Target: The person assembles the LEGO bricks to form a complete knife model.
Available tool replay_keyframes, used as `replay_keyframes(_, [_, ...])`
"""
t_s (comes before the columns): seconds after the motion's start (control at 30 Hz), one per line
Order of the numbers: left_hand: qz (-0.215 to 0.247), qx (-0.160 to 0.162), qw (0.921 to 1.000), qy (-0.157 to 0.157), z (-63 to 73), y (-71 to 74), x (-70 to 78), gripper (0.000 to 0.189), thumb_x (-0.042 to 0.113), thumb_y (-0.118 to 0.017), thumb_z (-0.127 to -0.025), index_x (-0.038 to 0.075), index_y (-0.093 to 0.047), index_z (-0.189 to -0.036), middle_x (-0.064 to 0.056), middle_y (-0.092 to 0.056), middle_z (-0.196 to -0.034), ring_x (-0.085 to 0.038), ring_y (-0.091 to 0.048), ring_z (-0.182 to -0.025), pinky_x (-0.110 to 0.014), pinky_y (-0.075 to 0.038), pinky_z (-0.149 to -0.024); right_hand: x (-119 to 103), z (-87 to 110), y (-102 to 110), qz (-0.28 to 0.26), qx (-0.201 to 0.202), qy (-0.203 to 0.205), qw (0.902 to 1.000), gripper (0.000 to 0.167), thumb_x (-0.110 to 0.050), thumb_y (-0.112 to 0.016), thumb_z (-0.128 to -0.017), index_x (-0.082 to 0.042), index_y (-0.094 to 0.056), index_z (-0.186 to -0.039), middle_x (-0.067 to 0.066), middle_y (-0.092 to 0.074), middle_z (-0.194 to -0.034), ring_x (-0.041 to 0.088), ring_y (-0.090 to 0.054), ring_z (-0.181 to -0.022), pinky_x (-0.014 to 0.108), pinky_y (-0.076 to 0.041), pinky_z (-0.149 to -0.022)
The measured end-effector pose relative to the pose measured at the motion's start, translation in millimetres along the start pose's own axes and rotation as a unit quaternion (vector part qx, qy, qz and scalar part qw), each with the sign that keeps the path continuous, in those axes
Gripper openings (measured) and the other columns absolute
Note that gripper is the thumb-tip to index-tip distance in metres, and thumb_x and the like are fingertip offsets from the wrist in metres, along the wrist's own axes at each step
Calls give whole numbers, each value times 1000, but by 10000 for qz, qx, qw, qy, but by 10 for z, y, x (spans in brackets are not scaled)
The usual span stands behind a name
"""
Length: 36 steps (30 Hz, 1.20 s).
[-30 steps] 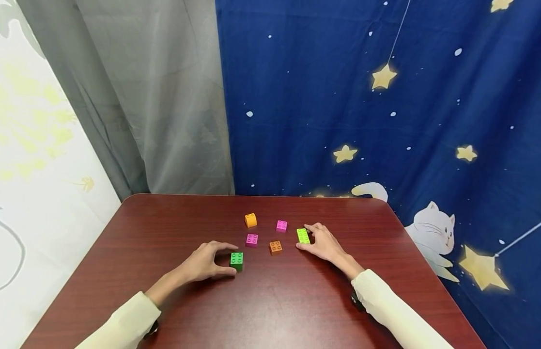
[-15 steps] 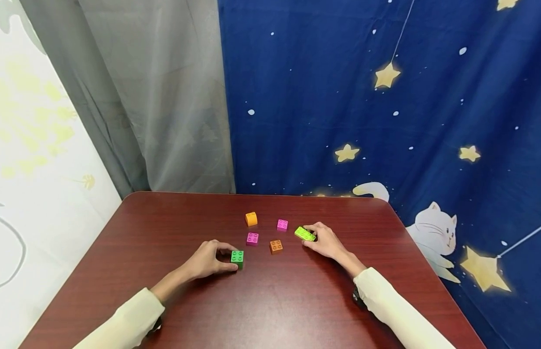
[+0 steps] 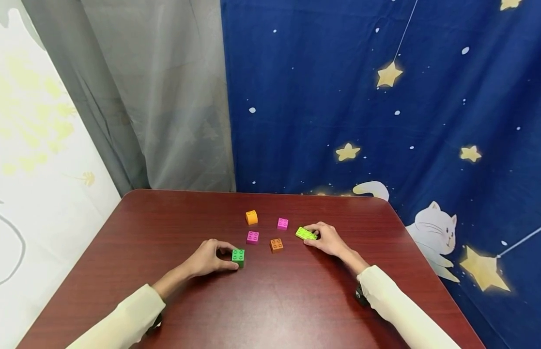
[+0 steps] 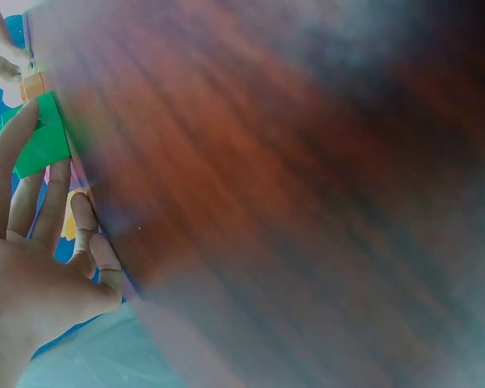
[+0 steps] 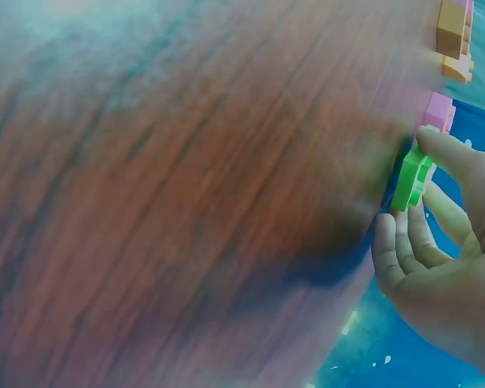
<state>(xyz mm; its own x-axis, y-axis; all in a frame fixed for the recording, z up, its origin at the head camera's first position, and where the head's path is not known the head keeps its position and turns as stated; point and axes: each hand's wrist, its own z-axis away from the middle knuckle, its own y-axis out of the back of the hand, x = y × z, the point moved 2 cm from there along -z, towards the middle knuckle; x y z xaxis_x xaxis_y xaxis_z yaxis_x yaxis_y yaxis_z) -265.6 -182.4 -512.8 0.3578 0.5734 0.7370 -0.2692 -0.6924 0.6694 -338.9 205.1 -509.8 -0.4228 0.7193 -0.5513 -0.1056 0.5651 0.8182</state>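
Observation:
My left hand (image 3: 208, 259) pinches a dark green toy building block (image 3: 238, 258) between thumb and fingers, studs facing up. In the left wrist view the thumb lies against one side of that green block (image 4: 44, 139), with fingertips at another side. On the right, my right hand (image 3: 328, 239) holds a flat lime green building block (image 3: 306, 233) between thumb and fingers, low at the table. The right wrist view has the lime block (image 5: 412, 179) between the thumb and the other fingertips; its studs face away from the table.
Between the hands lie an orange-brown block (image 3: 276, 245), a magenta block (image 3: 253, 237) and a pink block (image 3: 282, 224). A yellow-orange curved block (image 3: 251, 217) sits farther back. All are on a dark red wooden table (image 3: 270, 300), with curtains (image 3: 296, 97) behind its far edge.
The lime block has turned from pointing away to lying slantwise, with the right hand shifting slightly right. The left hand's fingers have closed onto the green block, which has barely moved.

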Motion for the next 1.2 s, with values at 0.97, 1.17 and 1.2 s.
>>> replay_keyframes(0.97, [64, -26, 9999, 108, -43, 42, -15, 33, 29, -92, -80, 15, -80, -107, 6, -73, -91, -15, -60, -80, -25, -50, -71, -998, -157, -121, -461, -431, 908, 9939, 39, -19, -91, -81, -10, -78, -117, 2, -75, -100, 17, -69, -83, 33, -58, -74])
replay_keyframes(1.17, [71, -23, 10000, 58, -32, 31, -21, 33, 29, -93, -79, 14, -80, -106, 6, -73, -90, -13, -60, -79, -25, -50, -70, -1200, -209, -280, -432, -664, 983, 9920, 37, -20, -90, -83, -14, -79, -117, -2, -74, -97, 14, -68, -82, 31, -57, -75])
replay_keyframes(1.2, [74, -28, 10000, 56, -31, 27, -23, 33, 29, -93, -79, 14, -80, -106, 6, -73, -90, -13, -60, -79, -25, -50, -69, -1232, -217, -306, -443, -705, 1032, 9912, 37, -20, -90, -83, -14, -79, -118, -2, -74, -97, 15, -68, -83, 32, -57, -75])
